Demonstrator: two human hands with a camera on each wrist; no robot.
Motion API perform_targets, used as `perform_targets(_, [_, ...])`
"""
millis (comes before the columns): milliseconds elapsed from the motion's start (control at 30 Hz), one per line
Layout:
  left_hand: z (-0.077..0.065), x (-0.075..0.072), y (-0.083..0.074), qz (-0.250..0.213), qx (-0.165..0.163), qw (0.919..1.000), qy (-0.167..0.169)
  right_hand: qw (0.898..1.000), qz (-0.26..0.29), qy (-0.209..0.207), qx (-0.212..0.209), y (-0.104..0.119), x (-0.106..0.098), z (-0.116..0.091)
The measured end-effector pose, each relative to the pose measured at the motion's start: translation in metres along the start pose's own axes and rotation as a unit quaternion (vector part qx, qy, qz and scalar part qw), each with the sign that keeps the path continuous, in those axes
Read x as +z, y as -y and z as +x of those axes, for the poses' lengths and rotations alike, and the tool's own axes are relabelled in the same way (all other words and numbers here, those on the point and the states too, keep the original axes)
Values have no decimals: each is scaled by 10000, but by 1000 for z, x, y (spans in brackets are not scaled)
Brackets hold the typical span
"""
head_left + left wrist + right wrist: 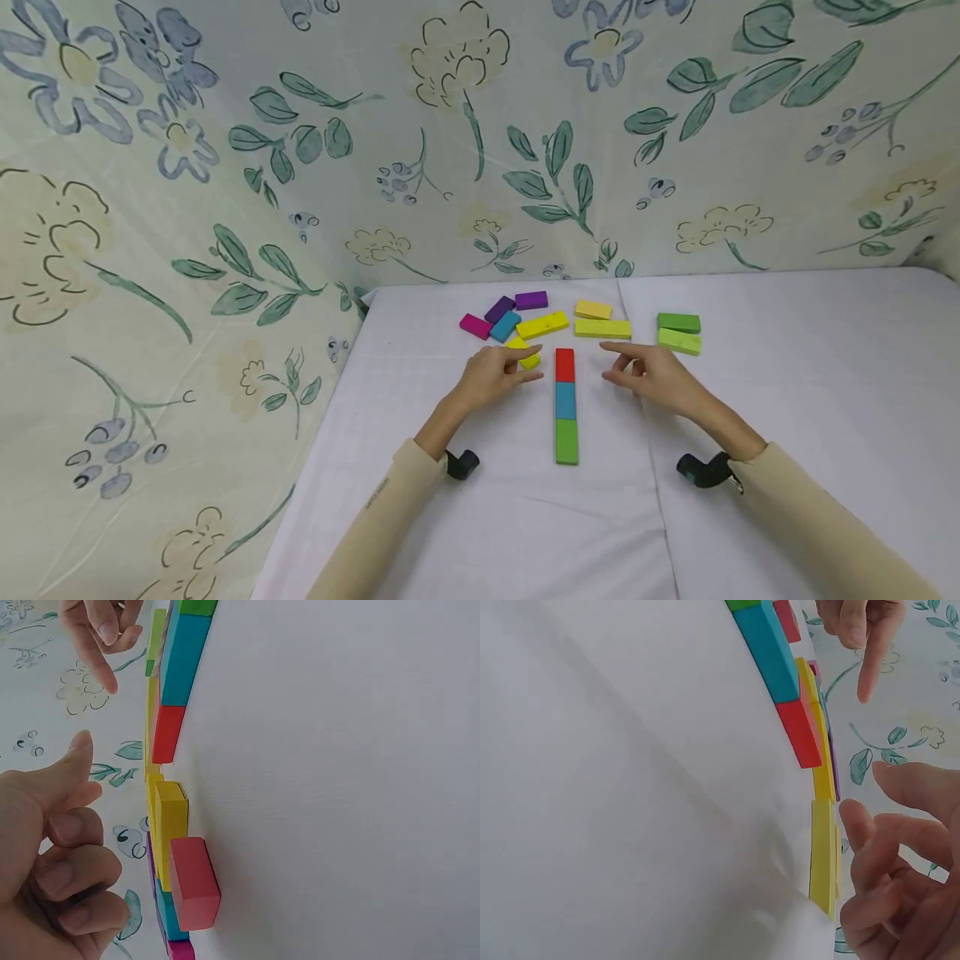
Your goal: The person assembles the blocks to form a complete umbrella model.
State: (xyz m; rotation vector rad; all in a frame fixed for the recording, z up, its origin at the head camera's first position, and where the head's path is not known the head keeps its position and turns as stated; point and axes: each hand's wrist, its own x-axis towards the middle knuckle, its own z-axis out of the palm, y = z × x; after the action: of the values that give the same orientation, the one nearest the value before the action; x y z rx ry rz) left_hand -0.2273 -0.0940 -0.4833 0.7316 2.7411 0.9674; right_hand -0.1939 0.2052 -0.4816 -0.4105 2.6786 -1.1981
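A straight column of blocks lies on the white cloth in the head view: red [565,365] at the far end, blue [565,401] in the middle, green [566,442] nearest me. My left hand [489,377] hovers left of the red block, index finger and thumb apart, nothing between them. Partly behind that hand shows a yellow block [531,362]. The left wrist view also reveals a coral-red block [195,883], which my left hand hides from the head camera. To the right of the column, my right hand [654,377] is held with its fingers apart, also holding nothing.
Behind my left hand lie purple [532,300], magenta [476,326], blue [505,326] and long yellow [543,324] blocks. Two yellowish blocks [603,329] sit farther right, then two green ones [678,341]. A floral curtain [480,167] hangs behind the table.
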Motion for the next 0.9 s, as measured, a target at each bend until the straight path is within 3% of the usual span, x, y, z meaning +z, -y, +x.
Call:
perform_targets(167, [18,-1,1,-139,-316,9990,-297,9984,-318,-459,-29,-11,-7,12])
perform_targets(400, [47,-5,3,-89,-739,9951,-644,9957,-305,-867,98,-22,-16,31])
perform_targets(633, [68,2,4,395,-1054,9912,-702,9951,-343,-680,625,-30,-19,49])
perform_targets(900, [78,10,6,496,-1273,9891,-558,9941,-486,-713,652,-35,-17,58])
